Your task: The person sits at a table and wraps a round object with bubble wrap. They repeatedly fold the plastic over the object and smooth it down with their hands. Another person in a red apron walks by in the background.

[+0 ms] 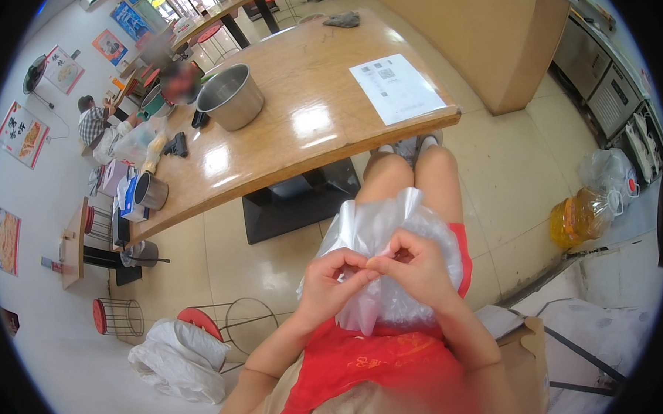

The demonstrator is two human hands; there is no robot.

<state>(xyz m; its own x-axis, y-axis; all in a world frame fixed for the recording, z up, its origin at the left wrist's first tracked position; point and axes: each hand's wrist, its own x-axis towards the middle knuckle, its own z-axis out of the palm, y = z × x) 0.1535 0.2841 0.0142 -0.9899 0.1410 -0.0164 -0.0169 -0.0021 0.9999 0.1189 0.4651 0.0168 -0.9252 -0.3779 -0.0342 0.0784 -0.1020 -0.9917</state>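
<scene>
A pile of thin, clear plastic bags [436, 225] lies across my lap, over a red apron [380, 359]. Above the pile, my left hand [334, 279] pinches a plastic bag [365, 305] between thumb and fingers. My right hand [420, 269] grips the same film close by, and the fingertips of both hands meet. The exact edge being held is too small to make out. Part of the film hangs down below my fingers towards the apron.
Ahead stands a wooden table [278, 155] with a steel pot [231, 97], a printed sheet [395, 90] and a grey cloth [342, 20]. Oil jugs [578, 218] stand right, near a cardboard box [519, 359]. At left are a white sack [178, 358] and a red stool [200, 320]. A person [96, 122] sits far left.
</scene>
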